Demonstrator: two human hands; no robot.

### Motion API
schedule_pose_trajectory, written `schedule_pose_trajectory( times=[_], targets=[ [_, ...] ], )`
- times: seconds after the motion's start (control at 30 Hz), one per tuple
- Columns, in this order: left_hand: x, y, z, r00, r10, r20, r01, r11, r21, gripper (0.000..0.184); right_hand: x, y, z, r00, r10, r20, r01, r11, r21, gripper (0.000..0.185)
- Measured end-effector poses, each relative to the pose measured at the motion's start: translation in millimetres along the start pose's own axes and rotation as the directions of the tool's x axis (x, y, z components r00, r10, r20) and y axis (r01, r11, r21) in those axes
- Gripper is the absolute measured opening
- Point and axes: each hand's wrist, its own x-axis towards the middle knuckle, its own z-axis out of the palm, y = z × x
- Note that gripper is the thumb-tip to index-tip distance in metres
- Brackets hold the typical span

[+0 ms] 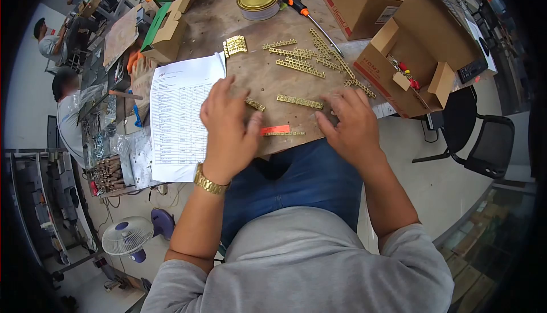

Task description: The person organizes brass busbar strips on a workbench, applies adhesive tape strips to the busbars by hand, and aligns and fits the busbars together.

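Grip slack: our left hand [231,128] has thumb and fingers parted, short brass strip [255,104] just beyond gap; we cannot tell whether they touch. Our right hand [349,118] likewise parted, at right end of long brass strip [299,101]; contact unclear. Long brass strip lies on table [213,23] between our hands. Orange strip [277,129] at near edge. Loose brass strips [301,70] far; printed sheets [179,108] left.
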Motion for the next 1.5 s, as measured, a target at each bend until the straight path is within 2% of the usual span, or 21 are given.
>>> schedule_pose_trajectory(
  times=[0.13, 0.23, 0.4, 0.5, 0.6, 0.7, 1.0, 1.1, 1.2, 1.27, 1.3, 1.4, 1.5],
  targets=[
    [-14.5, -34.9, -6.2, 0.991, -0.09, -0.097, 0.09, 0.996, -0.008, 0.048, 13.4, 4.1, 11.4, 0.994, -0.055, 0.096, 0.058, 0.998, -0.03, 0.019],
    [-24.8, -46.1, -6.6, 0.99, -0.116, -0.075, 0.111, 0.992, -0.062, 0.049, 22.5, 8.5, 30.9, 0.988, -0.063, 0.142, 0.067, 0.997, -0.022, 0.015],
    [-29.6, -47.4, 0.4, 0.992, -0.051, -0.117, 0.052, 0.999, 0.004, 0.045, 51.0, -3.7, 66.4, 0.982, -0.128, 0.139, 0.133, 0.991, -0.03, 0.016],
    [-29.8, -48.0, 0.9, 0.991, -0.039, -0.131, 0.038, 0.999, -0.011, 0.045, 61.4, -15.8, 59.7, 0.968, -0.075, 0.241, 0.105, 0.988, -0.114, 0.018],
    [-31.8, -49.3, 1.4, 0.987, -0.044, -0.155, 0.038, 0.998, -0.043, 0.045, 67.8, -13.7, 36.0, 0.957, 0.022, 0.288, -0.009, 0.999, -0.046, 0.02],
    [-32.2, -48.1, 0.9, 0.986, -0.05, -0.16, 0.043, 0.998, -0.047, 0.045, 73.5, 10.8, 31.7, 0.985, 0.097, 0.141, -0.069, 0.979, -0.194, 0.021],
    [-31.2, -47.6, 0.1, 0.988, -0.037, -0.152, 0.029, 0.998, -0.053, 0.046, 72.5, 20.4, 32.5, 0.951, 0.211, 0.225, -0.194, 0.976, -0.097, 0.014],
    [-31.3, -47.2, -1.0, 0.987, -0.037, -0.154, 0.027, 0.998, -0.061, 0.046, 75.7, 17.4, 27.6, 0.924, 0.255, 0.286, -0.21, 0.962, -0.177, 0.011],
    [-31.7, -47.2, -0.7, 0.988, -0.037, -0.152, 0.029, 0.998, -0.056, 0.044, 64.6, 18.0, 27.2, 0.948, 0.25, 0.194, -0.223, 0.963, -0.154, 0.011],
    [-31.6, -47.5, -0.3, 0.986, -0.035, -0.161, 0.025, 0.998, -0.065, 0.044, 56.8, 13.6, 13.0, 0.941, 0.269, 0.204, -0.268, 0.963, -0.032, 0.013],
    [-32.4, -47.3, 0.0, 0.985, -0.04, -0.167, 0.029, 0.997, -0.07, 0.044, 53.0, 10.4, 4.1, 0.937, 0.275, 0.215, -0.288, 0.957, 0.029, 0.013],
    [-31.5, -46.5, -2.3, 0.988, -0.05, -0.148, 0.039, 0.996, -0.079, 0.044, 36.4, 3.9, -15.6, 0.906, 0.209, 0.368, -0.237, 0.971, 0.033, 0.018],
    [-30.6, -47.6, -0.9, 0.991, -0.046, -0.13, 0.034, 0.995, -0.09, 0.047, 35.7, 3.7, -16.4, 0.88, 0.145, 0.453, -0.134, 0.989, -0.056, 0.021]
  ],
)
